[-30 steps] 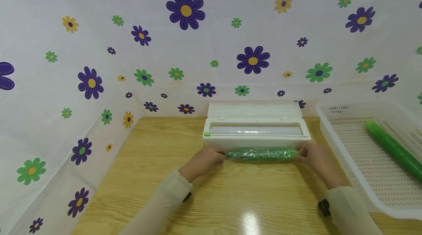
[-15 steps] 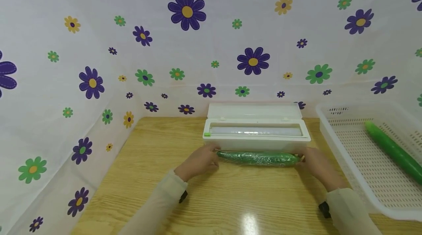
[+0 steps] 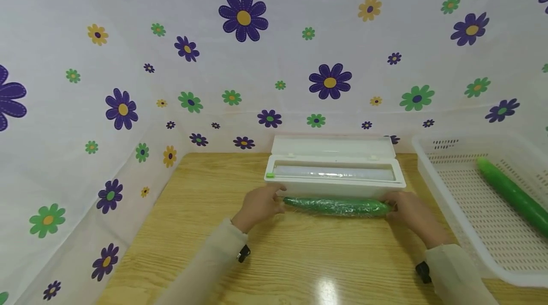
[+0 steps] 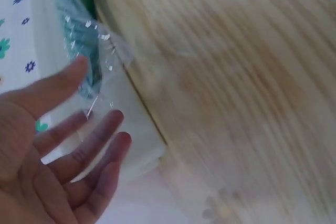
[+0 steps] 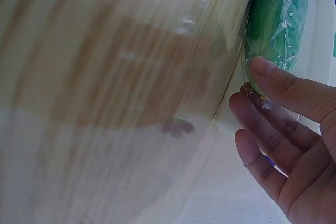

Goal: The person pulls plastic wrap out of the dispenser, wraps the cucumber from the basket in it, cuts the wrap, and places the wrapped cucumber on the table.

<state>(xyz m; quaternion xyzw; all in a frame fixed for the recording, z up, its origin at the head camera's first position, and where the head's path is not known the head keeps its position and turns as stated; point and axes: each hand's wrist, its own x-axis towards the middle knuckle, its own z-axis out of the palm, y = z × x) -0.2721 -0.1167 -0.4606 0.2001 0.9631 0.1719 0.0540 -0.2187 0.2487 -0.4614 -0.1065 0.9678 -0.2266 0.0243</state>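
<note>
A long green cucumber (image 3: pixel 338 207), wrapped in clear cling film, lies crosswise in front of the white cling film dispenser (image 3: pixel 334 189). My left hand (image 3: pixel 260 205) is at its left end. In the left wrist view, the thumb and fingers of the left hand (image 4: pixel 63 156) stand apart beside the loose tail of film (image 4: pixel 107 51). At the other end, my right hand (image 3: pixel 410 213) pinches the cucumber's tip; in the right wrist view its thumb lies over the film-covered end (image 5: pixel 257 85), with fingers behind.
The dispenser's lid (image 3: pixel 334 147) is raised, showing a film roll (image 3: pixel 334 172) and a green slider (image 3: pixel 270 175). On the right, a white perforated basket (image 3: pixel 445 205) holds an unwrapped-looking cucumber (image 3: pixel 513 193). A flowered cloth (image 3: pixel 291 53) hangs behind the wooden table (image 3: pixel 282 267).
The cucumber has come slightly toward me from the dispenser, and its film now lies closer around it. My left hand's fingers have loosened from its end; the right hand stays at the other.
</note>
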